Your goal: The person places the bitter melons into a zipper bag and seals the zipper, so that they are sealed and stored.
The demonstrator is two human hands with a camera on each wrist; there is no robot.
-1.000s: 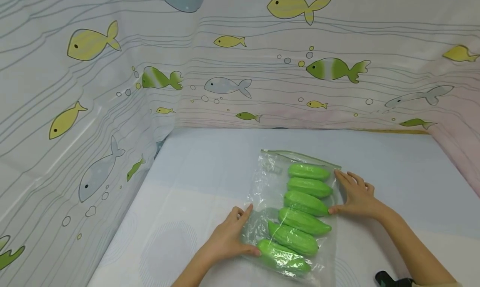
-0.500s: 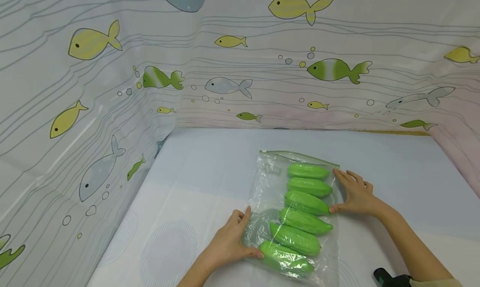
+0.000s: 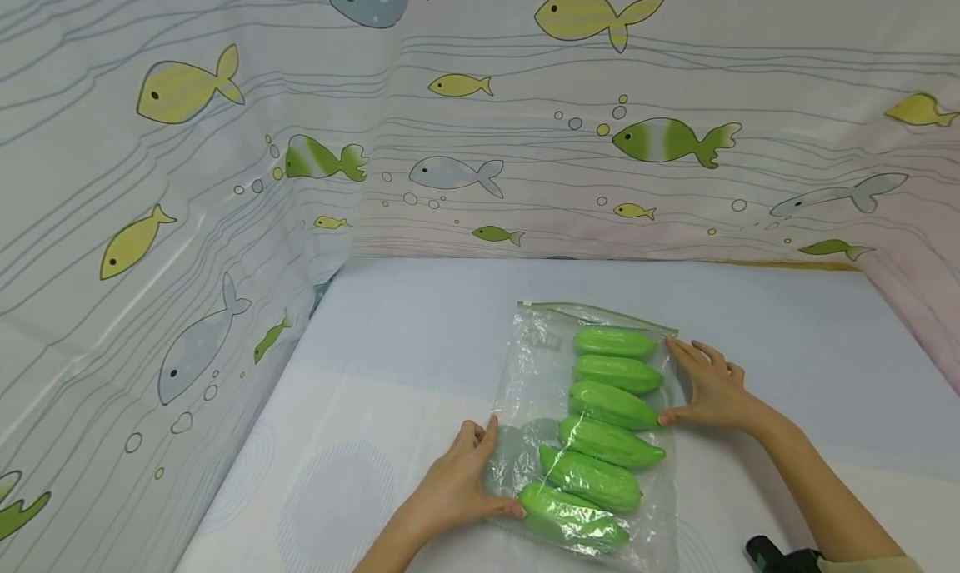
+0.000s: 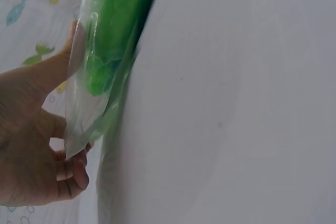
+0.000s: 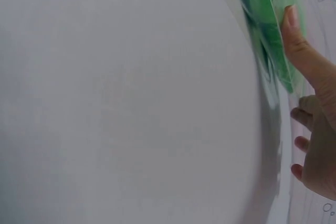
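A clear zip-top plastic bag [image 3: 528, 381] lies flat on the white table, its zip strip [image 3: 600, 313] at the far end. Inside, several light-green, tapered objects [image 3: 611, 442] that resemble cucumbers or small gourds lie in a column, one above another. My left hand [image 3: 453, 490] rests at the bag's lower left edge, its thumb against the lowest green piece through the film. At the upper right edge, my right hand [image 3: 712, 394] touches the bag with thumb and index fingertips, fingers spread. Both wrist views show the bag's edge beside each hand.
White cloth with faint circular patterns covers the table [image 3: 337, 490]. A fish-printed curtain [image 3: 450, 123] encloses the back and left side. Near the right forearm, a black device [image 3: 780, 556] shows at the bottom edge.
The bag's lower part and the left thumb have shifted slightly right, while the left index fingertip has slid slightly down and left. The right hand has barely moved.
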